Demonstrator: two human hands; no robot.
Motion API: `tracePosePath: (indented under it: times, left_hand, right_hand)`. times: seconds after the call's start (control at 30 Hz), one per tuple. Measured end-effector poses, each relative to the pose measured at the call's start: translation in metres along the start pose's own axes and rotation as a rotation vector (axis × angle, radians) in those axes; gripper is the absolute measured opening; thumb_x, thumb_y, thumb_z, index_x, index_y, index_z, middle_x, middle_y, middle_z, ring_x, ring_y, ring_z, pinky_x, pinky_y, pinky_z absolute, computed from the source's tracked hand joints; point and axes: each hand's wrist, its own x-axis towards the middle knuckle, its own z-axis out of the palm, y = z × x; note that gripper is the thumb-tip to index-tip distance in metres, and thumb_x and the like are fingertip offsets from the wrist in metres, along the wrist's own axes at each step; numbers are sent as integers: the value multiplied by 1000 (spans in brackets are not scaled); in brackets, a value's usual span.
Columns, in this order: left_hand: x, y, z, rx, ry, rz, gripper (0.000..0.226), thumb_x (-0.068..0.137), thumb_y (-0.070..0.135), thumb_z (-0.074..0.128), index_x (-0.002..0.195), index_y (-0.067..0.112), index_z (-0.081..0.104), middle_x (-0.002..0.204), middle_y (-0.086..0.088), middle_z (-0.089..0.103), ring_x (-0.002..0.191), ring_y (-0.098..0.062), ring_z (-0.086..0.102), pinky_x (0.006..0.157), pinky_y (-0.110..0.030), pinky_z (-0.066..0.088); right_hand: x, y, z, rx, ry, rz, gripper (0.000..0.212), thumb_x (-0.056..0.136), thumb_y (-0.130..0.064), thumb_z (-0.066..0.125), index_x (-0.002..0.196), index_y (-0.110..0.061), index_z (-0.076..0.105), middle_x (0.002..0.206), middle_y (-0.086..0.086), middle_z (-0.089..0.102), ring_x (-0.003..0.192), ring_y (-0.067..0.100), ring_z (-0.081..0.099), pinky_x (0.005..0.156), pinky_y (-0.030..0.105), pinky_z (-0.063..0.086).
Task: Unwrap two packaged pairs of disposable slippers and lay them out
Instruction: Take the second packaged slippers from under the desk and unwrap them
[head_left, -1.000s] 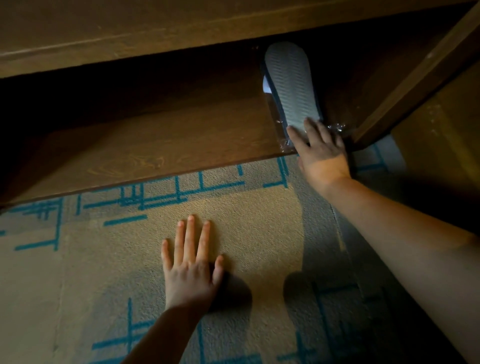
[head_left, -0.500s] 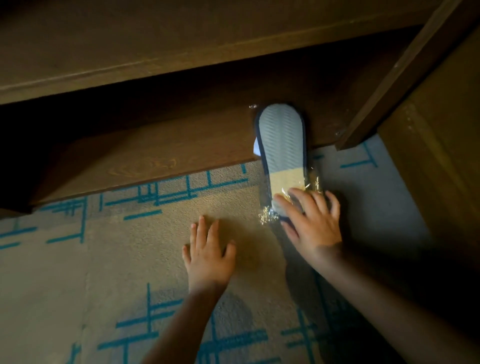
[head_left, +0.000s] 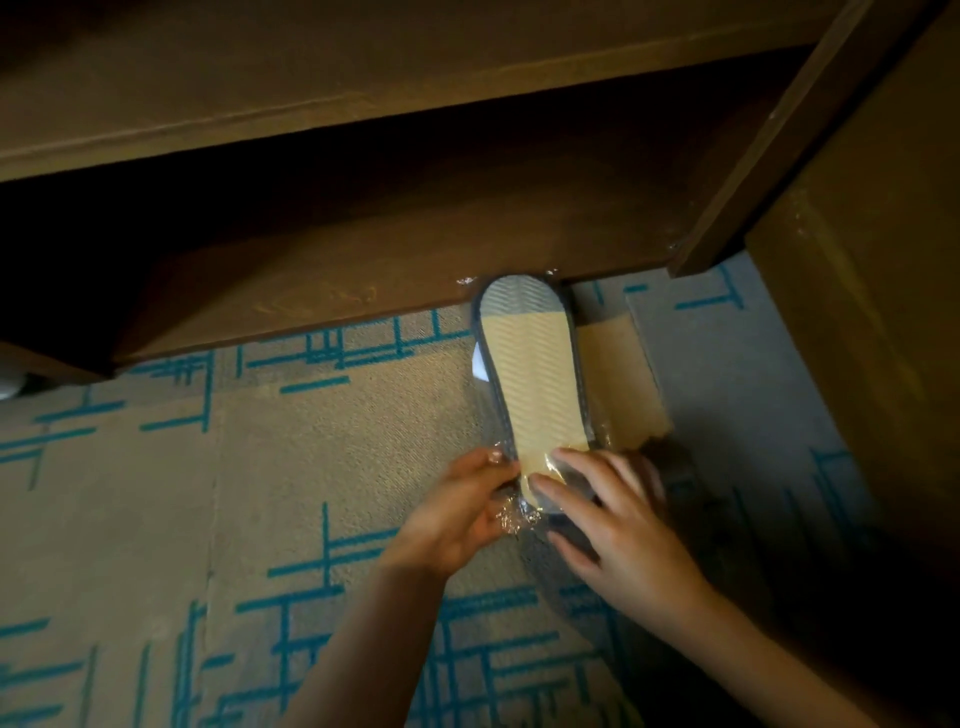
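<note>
A packaged pair of disposable slippers (head_left: 524, 374) lies sole-up on the carpet, grey-edged, inside clear plastic wrap. Its far end just touches the edge of the low wooden shelf. My left hand (head_left: 457, 514) pinches the crinkled wrap at the near left corner of the pack. My right hand (head_left: 613, 525) grips the near end of the pack, fingers curled over the sole and plastic. Only this one pack is in view.
A dark wooden shelf unit (head_left: 322, 280) spans the top, with a deep shadowed recess. A wooden post (head_left: 769, 156) and cabinet side (head_left: 883, 312) stand at the right. Beige carpet (head_left: 260, 493) with teal line pattern covers the floor.
My right hand has pulled the slipper pack off the shelf onto the carpet, toward me. My left hand has lifted from the carpet and taken hold of the wrap.
</note>
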Motion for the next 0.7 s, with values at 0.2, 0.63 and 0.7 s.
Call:
tracePosePath:
  times: [0.2, 0.63, 0.7]
  left_hand:
    - [-2, 1, -9, -46, 149, 160, 20, 91, 4, 48, 108, 5, 57, 89, -10, 69, 70, -16, 66, 55, -22, 56]
    - [-11, -4, -8, -48, 185, 210, 21, 93, 8, 46, 108, 19, 56, 110, -13, 65, 93, -26, 67, 64, -32, 59]
    - [-14, -6, -9, -90, 162, 181, 19, 93, 8, 45, 105, 19, 56, 110, -14, 65, 95, -28, 66, 65, -35, 59]
  right_hand:
    - [15, -1, -22, 224, 260, 144, 43, 82, -31, 60, 124, -22, 56, 136, 4, 45, 124, 14, 32, 99, 35, 32]
    - [35, -4, -31, 276, 97, 318, 46, 82, -8, 64, 125, -21, 55, 110, -3, 57, 90, 5, 50, 76, 15, 40]
    - [36, -3, -33, 245, 75, 313, 31, 81, -7, 64, 110, -18, 64, 95, -5, 62, 77, 2, 53, 69, 12, 42]
